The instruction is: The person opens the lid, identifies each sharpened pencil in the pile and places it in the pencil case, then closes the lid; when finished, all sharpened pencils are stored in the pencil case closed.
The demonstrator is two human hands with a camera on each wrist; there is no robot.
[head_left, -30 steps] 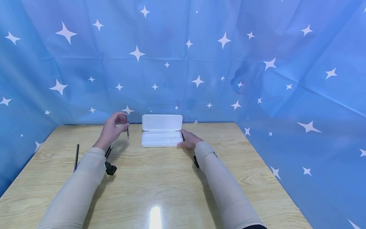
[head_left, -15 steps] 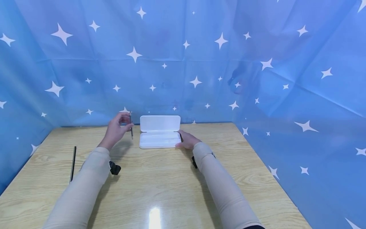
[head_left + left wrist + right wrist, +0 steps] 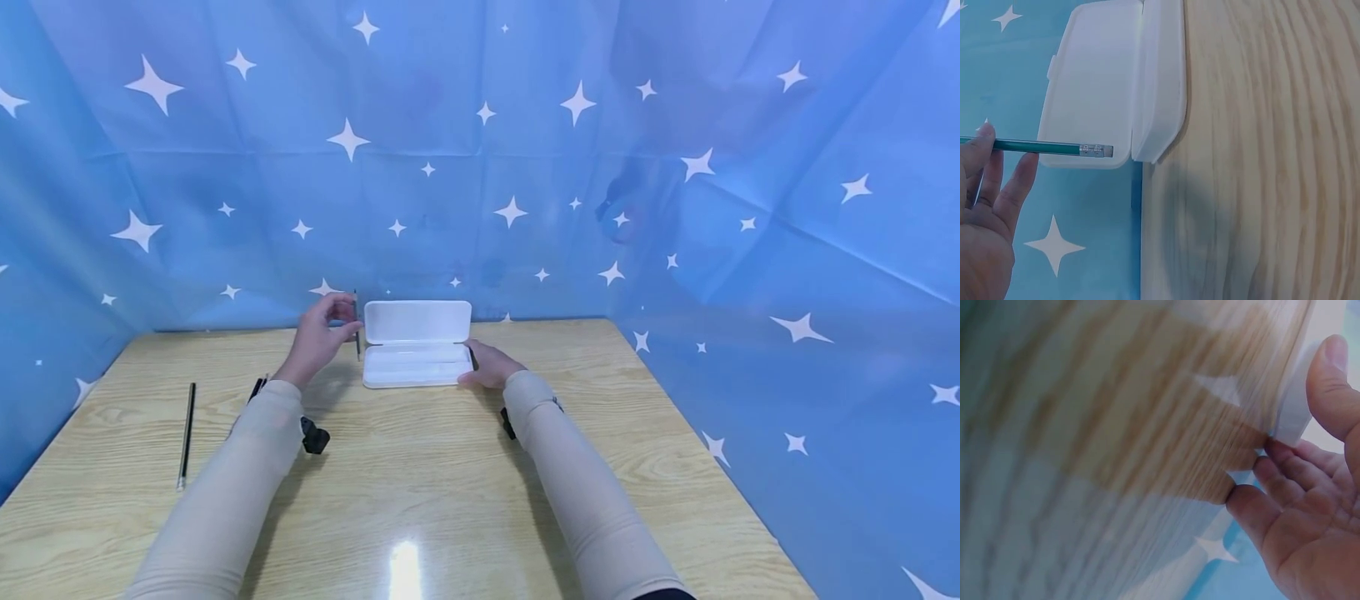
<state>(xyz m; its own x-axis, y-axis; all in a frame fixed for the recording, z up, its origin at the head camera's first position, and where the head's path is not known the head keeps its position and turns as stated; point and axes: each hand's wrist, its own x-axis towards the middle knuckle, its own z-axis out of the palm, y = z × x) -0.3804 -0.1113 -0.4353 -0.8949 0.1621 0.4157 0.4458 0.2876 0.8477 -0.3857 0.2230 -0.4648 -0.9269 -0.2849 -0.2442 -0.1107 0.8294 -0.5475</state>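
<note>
My left hand (image 3: 318,340) pinches a pencil (image 3: 1041,147) between thumb and fingers. In the left wrist view the pencil is green, with a metal band and a worn eraser at its free end. From the head it looks nearly upright, just left of a white pencil case (image 3: 417,385). That case lies with its lid (image 3: 417,322) raised at the back; no pencils show inside it. Around the case's right end, my right hand (image 3: 491,365) holds on, thumb at the front corner and fingers towards the back. Part of those fingers is hidden from the head.
A dark pencil (image 3: 187,437) lies on the wooden table (image 3: 450,483) left of my left sleeve. Dark stick-like ends (image 3: 257,388) peek out behind that sleeve, mostly hidden. A blue star-printed curtain (image 3: 465,167) hangs behind the table and along its sides.
My left hand has carried the pencil rightward, close to the case's left edge. The right hand stays at the case's right end. The head view has shifted slightly.
</note>
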